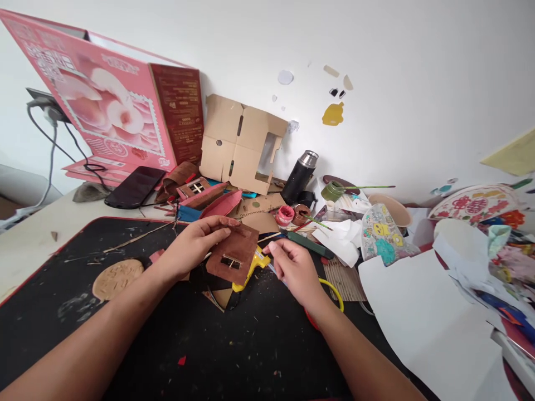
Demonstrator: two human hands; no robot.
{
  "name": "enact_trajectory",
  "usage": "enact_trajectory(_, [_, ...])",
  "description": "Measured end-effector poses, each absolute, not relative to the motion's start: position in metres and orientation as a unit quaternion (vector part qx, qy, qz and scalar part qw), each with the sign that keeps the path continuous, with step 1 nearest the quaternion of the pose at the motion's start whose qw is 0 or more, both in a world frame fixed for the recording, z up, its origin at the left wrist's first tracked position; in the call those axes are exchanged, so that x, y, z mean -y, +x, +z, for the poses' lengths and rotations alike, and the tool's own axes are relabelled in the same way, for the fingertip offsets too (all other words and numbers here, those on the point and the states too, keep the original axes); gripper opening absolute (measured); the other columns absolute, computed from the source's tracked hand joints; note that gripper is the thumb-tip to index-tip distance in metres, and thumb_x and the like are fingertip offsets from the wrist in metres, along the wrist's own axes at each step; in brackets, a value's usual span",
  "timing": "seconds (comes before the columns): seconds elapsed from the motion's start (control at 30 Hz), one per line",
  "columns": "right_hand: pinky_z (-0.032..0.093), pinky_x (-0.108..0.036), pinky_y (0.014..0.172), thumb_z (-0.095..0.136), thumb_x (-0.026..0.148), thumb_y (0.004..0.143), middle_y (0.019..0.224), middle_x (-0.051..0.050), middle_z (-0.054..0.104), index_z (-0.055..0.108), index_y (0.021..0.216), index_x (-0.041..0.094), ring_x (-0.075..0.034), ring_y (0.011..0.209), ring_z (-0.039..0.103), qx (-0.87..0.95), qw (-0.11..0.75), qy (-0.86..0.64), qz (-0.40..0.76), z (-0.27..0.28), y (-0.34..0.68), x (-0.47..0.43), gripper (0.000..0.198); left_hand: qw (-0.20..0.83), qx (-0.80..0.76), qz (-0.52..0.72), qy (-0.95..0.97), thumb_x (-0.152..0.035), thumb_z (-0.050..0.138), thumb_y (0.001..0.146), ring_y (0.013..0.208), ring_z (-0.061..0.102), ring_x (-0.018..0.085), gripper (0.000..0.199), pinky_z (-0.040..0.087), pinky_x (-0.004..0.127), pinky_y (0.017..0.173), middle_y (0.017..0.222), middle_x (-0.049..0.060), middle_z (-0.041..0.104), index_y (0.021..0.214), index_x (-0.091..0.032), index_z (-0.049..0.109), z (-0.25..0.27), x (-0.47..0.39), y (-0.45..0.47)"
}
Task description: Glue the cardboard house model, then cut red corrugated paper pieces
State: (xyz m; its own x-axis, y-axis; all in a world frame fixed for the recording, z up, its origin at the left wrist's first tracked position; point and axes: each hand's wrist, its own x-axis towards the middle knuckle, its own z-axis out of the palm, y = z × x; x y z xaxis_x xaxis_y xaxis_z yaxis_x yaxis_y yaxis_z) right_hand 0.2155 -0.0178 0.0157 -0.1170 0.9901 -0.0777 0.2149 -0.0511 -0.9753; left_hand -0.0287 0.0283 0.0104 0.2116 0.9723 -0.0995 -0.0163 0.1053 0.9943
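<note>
My bare arms (108, 328) were closest, reaching in from the bottom over a black mat (175, 345) on the desk (25, 250). A small red scrap (181, 361) lay on the mat between them.

My left hand (198, 242) held a flat brown piece (242, 239) by its top edge, with my fingers pinched on it. The piece was up over the middle of the mat, tilted, and it had a little window (230, 263) cut in it. My right hand (295, 264) was just beside it, with thumb and finger narrow and close together. I cannot tell if they had hold of anything. A yellow tool (246, 278) lay between that hand and the brown piece, partly hidden behind the piece.

To the left of my left arm was a round tan piece (117, 277) with bits on it. Farther back were a dark phone (136, 186), a big pink box (108, 106) and some cardboard (225, 139) standing by the wall (397, 67). A black flask (297, 181) stood near three small jars: green (332, 192), pink (285, 216) and brown (301, 216). White paper (430, 323) lay on the right.
</note>
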Motion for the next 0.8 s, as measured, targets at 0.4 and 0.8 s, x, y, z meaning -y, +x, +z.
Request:
enact_trajectory(0.4, [0.034,-0.027,0.050,0.071,0.051,0.095,0.058,0.005,0.052,0.073,0.092,0.019,-0.012,0.049,0.044,0.556,0.428,-0.517,0.490,-0.006,0.212,0.000,0.032,0.581,-0.460,0.341,0.579,-0.063,0.082,0.083,0.113,0.078,0.036,0.046,0.060,0.051,0.107,0.121,0.010,0.084,0.110,-0.026,0.085,0.008,-0.025,-0.025])
enact_trajectory(0.8, [0.040,-0.027,0.059,0.070,0.046,0.095,0.067,0.002,0.060,0.073,0.092,0.019,-0.014,0.060,0.051,0.583,0.398,-0.525,0.476,-0.015,0.212,0.003,0.028,0.567,-0.449,0.328,0.608,-0.058,0.081,0.087,0.122,0.075,0.035,0.039,0.059,0.048,0.110,0.128,0.010,0.082,0.113,-0.028,0.085,0.005,-0.022,-0.021])
